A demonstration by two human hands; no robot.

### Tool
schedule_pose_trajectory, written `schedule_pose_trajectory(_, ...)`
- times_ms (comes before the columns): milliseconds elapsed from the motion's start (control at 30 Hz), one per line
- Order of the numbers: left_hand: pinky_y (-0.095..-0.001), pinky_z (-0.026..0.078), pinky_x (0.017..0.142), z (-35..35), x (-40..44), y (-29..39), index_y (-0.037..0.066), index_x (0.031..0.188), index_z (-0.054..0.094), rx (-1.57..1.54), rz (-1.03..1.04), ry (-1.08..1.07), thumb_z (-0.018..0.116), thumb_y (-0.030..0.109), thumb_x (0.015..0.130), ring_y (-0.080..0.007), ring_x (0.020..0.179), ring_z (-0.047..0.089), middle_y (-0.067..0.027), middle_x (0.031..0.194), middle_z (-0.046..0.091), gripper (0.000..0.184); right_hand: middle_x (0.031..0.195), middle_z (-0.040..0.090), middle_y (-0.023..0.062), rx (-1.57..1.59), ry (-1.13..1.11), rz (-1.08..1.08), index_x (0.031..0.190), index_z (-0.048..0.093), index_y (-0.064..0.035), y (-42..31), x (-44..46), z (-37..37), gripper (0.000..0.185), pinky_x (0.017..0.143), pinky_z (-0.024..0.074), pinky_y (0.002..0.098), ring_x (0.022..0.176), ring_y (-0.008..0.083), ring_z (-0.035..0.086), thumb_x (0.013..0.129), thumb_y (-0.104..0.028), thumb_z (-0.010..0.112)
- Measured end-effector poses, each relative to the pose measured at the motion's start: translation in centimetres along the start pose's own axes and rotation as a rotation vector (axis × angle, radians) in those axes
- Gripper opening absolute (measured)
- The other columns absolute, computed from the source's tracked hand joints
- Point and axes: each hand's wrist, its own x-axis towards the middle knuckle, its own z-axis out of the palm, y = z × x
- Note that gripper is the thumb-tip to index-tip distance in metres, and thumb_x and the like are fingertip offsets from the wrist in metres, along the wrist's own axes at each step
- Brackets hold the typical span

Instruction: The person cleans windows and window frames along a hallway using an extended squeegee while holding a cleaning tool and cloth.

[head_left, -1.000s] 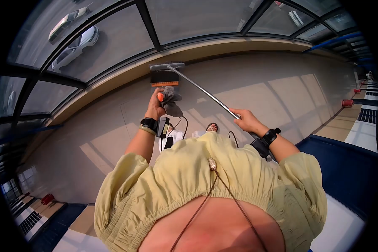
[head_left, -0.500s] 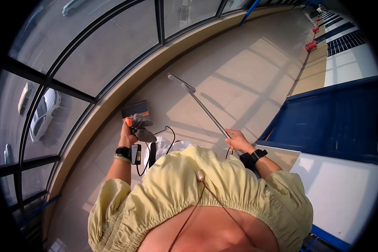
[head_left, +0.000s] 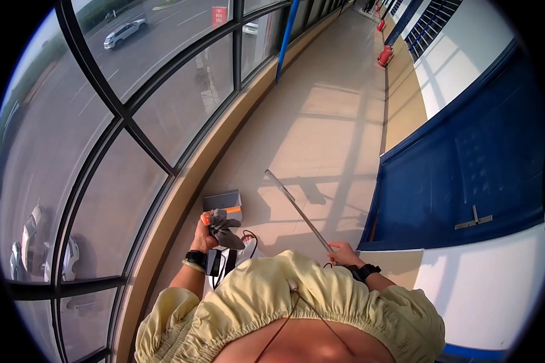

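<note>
My left hand (head_left: 204, 236), at lower left, is closed around a crumpled grey cloth (head_left: 224, 228). A small orange piece shows at its fingertips; I cannot make out what it belongs to. Just beyond the cloth is a grey pan-like box (head_left: 223, 199) with an orange band, low near the window ledge. My right hand (head_left: 344, 254) grips the near end of a metal pole (head_left: 309, 222), which slants forward and left over the floor. Its far end carries a narrow bar like a squeegee head (head_left: 280, 184). Both wrists wear black bands, and a black cable loops beside my left wrist.
Large framed windows (head_left: 184, 91) run along the left above a beige ledge (head_left: 191, 187). A tiled corridor floor (head_left: 321, 127) stretches ahead. At right is a dark blue door (head_left: 460, 163) with a metal handle. A red hydrant-like object (head_left: 384, 56) stands farther along the right wall.
My view has turned, so the corridor looks straighter ahead and more of the blue door shows. The pole's head has swung nearer and now lies more in line with the pole. Both grips stay.
</note>
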Motion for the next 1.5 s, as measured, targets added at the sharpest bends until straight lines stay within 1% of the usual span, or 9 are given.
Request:
schedule_pose_trajectory(367, -0.042, 0.053, 0.068, 20.9, 26.9, 5.5, 0.005, 0.087, 0.062, 0.134, -0.137, 0.018, 0.047, 0.039, 0.091, -0.0296, 0.073, 0.062, -0.0112, 0.082, 0.065, 0.037, 0.064, 0.059, 0.0094, 0.194, 0.223, 0.043, 0.134, 0.048, -0.0002, -9.0, 10.2, -13.3, 0.053, 0.04, 0.0452, 0.0316, 0.047, 0.0145, 0.054, 0.082, -0.001, 0.06)
schedule_pose_trajectory(567, -0.0411, 0.053, 0.066, 35.1, 34.6, 6.8, 0.005, 0.088, 0.062, 0.25, -0.101, -0.054, 0.046, 0.035, 0.091, -0.0282, 0.072, 0.062, -0.0111, 0.081, 0.064, 0.034, 0.066, 0.059, 0.0095, 0.143, 0.199, 0.001, 0.135, 0.046, -0.0005, -17.6, 19.4, -24.5, 0.055, 0.042, 0.0456, 0.0309, 0.048, 0.0145, 0.055, 0.082, 0.001, 0.06)
schedule_pose_trajectory(633, -0.0425, 0.053, 0.074, 37.2, 39.9, 7.7, 0.006, 0.087, 0.061, 0.19, -0.078, -0.067, 0.056, 0.031, 0.088, -0.0266, 0.075, 0.063, -0.0095, 0.085, 0.066, 0.026, 0.067, 0.06, 0.0095, 0.155, 0.169, -0.029, 0.135, 0.045, 0.0006, -21.8, 23.2, -28.7, 0.055, 0.042, 0.0463, 0.0311, 0.049, 0.0142, 0.055, 0.083, 0.001, 0.06)
schedule_pose_trajectory(700, -0.0408, 0.055, 0.068, 42.3, 41.7, 7.8, 0.003, 0.09, 0.061, 0.143, -0.104, -0.083, 0.044, 0.028, 0.094, -0.026, 0.071, 0.063, -0.0102, 0.083, 0.065, 0.03, 0.066, 0.057, 0.0083, 0.172, 0.16, -0.004, 0.137, 0.043, -0.0015, -26.1, 26.2, -32.1, 0.057, 0.04, 0.0451, 0.0309, 0.048, 0.0137, 0.054, 0.083, 0.001, 0.059)
schedule_pose_trajectory(1033, -0.0372, 0.056, 0.066, 55.3, 63.0, 11.8, 0.003, 0.089, 0.061, 0.237, -0.122, -0.07, 0.044, 0.026, 0.094, -0.025, 0.071, 0.064, -0.0103, 0.082, 0.065, 0.029, 0.067, 0.055, 0.0058, 0.305, 0.101, -0.206, 0.139, 0.041, -0.0034, -43.1, 46.9, -43.8, 0.059, 0.043, 0.0445, 0.0282, 0.05, 0.0125, 0.052, 0.084, -0.004, 0.061)
schedule_pose_trajectory(1233, -0.032, 0.051, 0.056, 67.1, 76.1, 16.7, 0.006, 0.081, 0.057, 0.208, -0.334, -0.117, 0.045, 0.031, 0.096, -0.0185, 0.06, 0.057, -0.0057, 0.07, 0.059, 0.032, 0.068, 0.059, 0.0077, 0.384, 0.15, -0.159, 0.135, 0.046, 0.001, -50.5, 51.6, -51.3, 0.054, 0.046, 0.0457, 0.0295, 0.053, 0.014, 0.054, 0.083, -0.003, 0.062)
schedule_pose_trajectory(1367, -0.0334, 0.049, 0.055, 73.1, 85.6, 17.5, 0.008, 0.075, 0.054, 0.12, -0.461, -0.321, 0.047, 0.038, 0.094, -0.0211, 0.059, 0.055, -0.0053, 0.068, 0.057, 0.036, 0.074, 0.065, 0.0116, 0.136, 0.254, -0.247, 0.129, 0.052, 0.0044, -51.8, 56.3, -57.7, 0.049, 0.051, 0.0487, 0.0301, 0.057, 0.016, 0.059, 0.082, -0.004, 0.065)
schedule_pose_trajectory(1400, -0.0346, 0.049, 0.055, 75.1, 87.6, 17.8, 0.008, 0.074, 0.055, 0.169, -0.479, -0.23, 0.048, 0.038, 0.093, -0.0216, 0.059, 0.056, -0.0058, 0.068, 0.058, 0.036, 0.076, 0.066, 0.0125, 0.126, 0.275, -0.23, 0.129, 0.051, 0.0047, -53.1, 57.1, -59.1, 0.05, 0.052, 0.0494, 0.0307, 0.059, 0.0162, 0.059, 0.082, -0.004, 0.066)
schedule_pose_trajectory(1500, -0.0319, 0.051, 0.061, 82.3, 90.1, 16.8, 0.006, 0.078, 0.054, 0.309, -0.295, -0.144, 0.045, 0.027, 0.094, -0.0203, 0.061, 0.057, -0.0065, 0.072, 0.06, 0.028, 0.081, 0.067, 0.0149, 0.124, 0.326, -0.158, 0.128, 0.052, 0.0052, -55.7, 60.2, -63.6, 0.05, 0.057, 0.0513, 0.0323, 0.064, 0.017, 0.061, 0.082, -0.006, 0.068)
